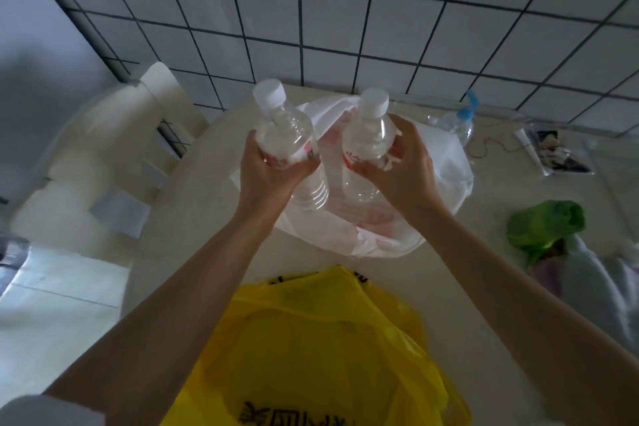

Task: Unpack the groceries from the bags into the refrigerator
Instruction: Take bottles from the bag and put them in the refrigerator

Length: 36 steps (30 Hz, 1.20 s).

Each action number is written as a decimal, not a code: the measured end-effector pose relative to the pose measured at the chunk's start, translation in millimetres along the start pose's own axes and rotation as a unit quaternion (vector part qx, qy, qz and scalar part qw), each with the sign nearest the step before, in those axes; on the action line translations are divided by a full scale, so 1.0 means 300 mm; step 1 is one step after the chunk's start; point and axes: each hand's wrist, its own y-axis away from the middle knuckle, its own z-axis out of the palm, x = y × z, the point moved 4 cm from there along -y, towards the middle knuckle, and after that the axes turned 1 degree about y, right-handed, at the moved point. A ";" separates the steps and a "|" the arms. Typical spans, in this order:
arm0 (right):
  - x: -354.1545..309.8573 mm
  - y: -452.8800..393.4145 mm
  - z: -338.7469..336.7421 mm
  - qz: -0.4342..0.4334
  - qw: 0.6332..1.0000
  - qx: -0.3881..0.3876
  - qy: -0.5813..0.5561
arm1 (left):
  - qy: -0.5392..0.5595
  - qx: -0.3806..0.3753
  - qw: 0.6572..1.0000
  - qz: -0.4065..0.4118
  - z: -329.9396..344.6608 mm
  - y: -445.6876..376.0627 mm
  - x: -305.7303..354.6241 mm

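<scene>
My left hand [268,169] grips a clear water bottle [283,124] with a white cap and red label. A second bottle of the same kind [368,130] is held in my right hand [403,169]. Both bottles are upright above the open white plastic bag [439,162] on the table, and their lower ends hang over the bag's mouth. A yellow plastic bag [311,349] with black print lies on the table close to me, between my forearms. No refrigerator is in view.
A pale round table [193,204] stands against a white tiled wall. On it lie a clear bottle with a blue cap [456,123], a green bag [543,223], a clear packet [556,154] and a thin red cord. A white plastic chair [103,156] stands to the left.
</scene>
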 end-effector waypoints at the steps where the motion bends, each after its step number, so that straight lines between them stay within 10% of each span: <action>1: -0.035 0.025 -0.021 -0.010 1.000 -0.003 -0.008 | 0.012 0.008 1.000 0.002 -0.025 0.037 0.026; 17: -0.367 0.673 0.173 -0.009 0.963 -0.237 -0.125 | 0.024 0.202 0.978 -0.042 -0.645 0.882 -0.035; 36: -0.768 1.684 0.717 -0.054 0.855 -0.506 -0.097 | 0.097 0.463 0.866 -0.164 -1.419 1.879 -0.343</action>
